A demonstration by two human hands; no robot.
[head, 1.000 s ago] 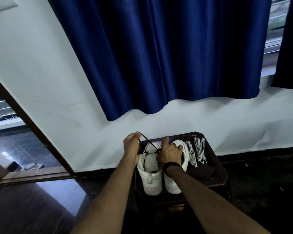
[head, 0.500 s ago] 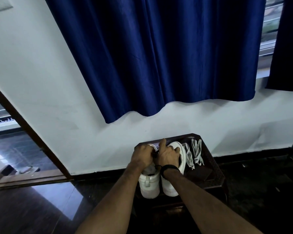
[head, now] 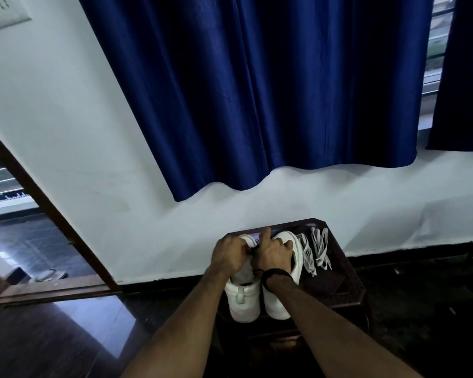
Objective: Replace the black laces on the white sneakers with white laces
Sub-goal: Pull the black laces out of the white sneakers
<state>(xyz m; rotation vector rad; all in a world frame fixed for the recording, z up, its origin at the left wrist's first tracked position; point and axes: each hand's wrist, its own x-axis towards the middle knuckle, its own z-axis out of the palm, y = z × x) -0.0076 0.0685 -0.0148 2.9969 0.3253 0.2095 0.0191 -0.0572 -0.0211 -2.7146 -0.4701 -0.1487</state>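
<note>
Both hands over left white sneaker; left hand fingers curled, pinching black lace; right hand grip unclear; white laces beside right sneaker on dark stool

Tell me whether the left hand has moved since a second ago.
Yes. The left hand has come in rightward from the left sneaker's outer edge to meet the right hand above it.

You've got almost nothing legible here: dark lettering on the white ledge beyond the doorway at far left is too blurred to read, and the sneakers show you no brand mark.
</note>
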